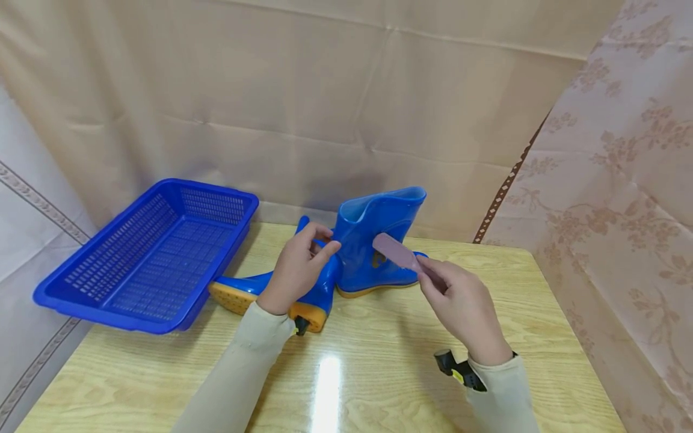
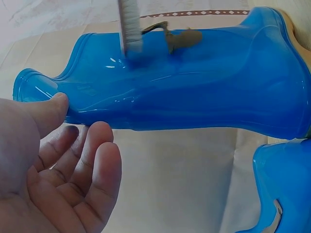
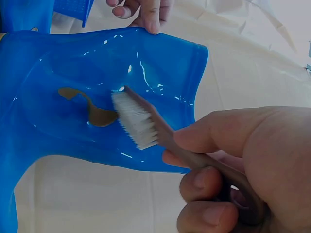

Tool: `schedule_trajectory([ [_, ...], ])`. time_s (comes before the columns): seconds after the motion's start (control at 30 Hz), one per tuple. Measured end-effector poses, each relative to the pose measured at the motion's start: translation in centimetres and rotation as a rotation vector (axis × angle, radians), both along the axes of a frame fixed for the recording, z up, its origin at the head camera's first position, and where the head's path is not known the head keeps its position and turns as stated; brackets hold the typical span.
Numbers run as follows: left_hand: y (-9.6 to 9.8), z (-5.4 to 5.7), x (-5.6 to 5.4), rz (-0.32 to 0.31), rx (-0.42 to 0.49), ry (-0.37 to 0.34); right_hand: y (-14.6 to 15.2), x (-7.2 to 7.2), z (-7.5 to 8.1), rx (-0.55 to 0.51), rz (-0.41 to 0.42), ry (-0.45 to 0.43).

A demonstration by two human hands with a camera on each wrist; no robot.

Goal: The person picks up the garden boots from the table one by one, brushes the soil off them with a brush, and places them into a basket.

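Note:
A blue rain boot (image 1: pixel 360 255) stands upright on its orange sole, with a brown smear (image 3: pixel 99 114) on its shaft. My right hand (image 1: pixel 460 300) grips a mauve scrubbing brush (image 1: pixel 397 251) by the handle. Its white bristles (image 3: pixel 133 119) face the shaft, right beside the smear. At the shaft's opposite side, below the rim, is my left hand (image 1: pixel 300 261). The left thumb (image 2: pixel 58 107) touches the boot's edge while the other fingers stay loosely bent. A second blue boot (image 1: pixel 319 288) lies on its side beneath the left hand, which partly hides it.
To the left stands a blue plastic basket (image 1: pixel 216 276) with perforated sides, near the fallen boot's toe. Behind the wooden table (image 1: pixel 368 361) hangs a beige cloth (image 1: pixel 303 108), and a floral cloth (image 1: pixel 633 180) hangs on the right.

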State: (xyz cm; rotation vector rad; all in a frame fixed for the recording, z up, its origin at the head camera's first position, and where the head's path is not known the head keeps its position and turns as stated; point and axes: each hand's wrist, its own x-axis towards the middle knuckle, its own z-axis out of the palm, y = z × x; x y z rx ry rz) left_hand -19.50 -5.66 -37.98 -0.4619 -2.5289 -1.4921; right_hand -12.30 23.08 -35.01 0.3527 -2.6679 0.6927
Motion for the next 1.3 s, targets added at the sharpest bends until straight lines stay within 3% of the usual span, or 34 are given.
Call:
schedule_trajectory([
  [0.1, 0.0, 0.0, 0.0, -0.010, -0.017, 0.026, -0.1, -0.2, -0.1, -0.003, 0.009, 0.000],
  [0.3, -0.2, 0.2, 0.1, -0.021, -0.066, 0.070, -0.2, -0.6, -0.3, 0.040, 0.012, -0.158],
  [0.43, -0.1, 0.3, 0.1, -0.027, -0.068, 0.079, -0.1, -0.4, -0.2, 0.061, 0.003, -0.200],
  [0.7, 0.0, 0.4, 0.1, -0.023, -0.063, 0.082, 0.1, -0.2, 0.1, 0.011, -0.016, -0.052],
  [1.07, 0.1, 0.4, 0.1, -0.038, -0.075, 0.092, 0.0, -0.1, 0.2, -0.210, -0.049, 0.141],
  [1.2, 0.1, 0.0, 0.0, -0.062, -0.045, 0.084, -0.1, 0.0, 0.2, -0.237, -0.054, 0.104],
  [1.3, 0.2, -0.9, -0.3, -0.096, 0.034, 0.035, -0.2, 0.0, 0.1, -0.231, -0.061, 0.045],
])
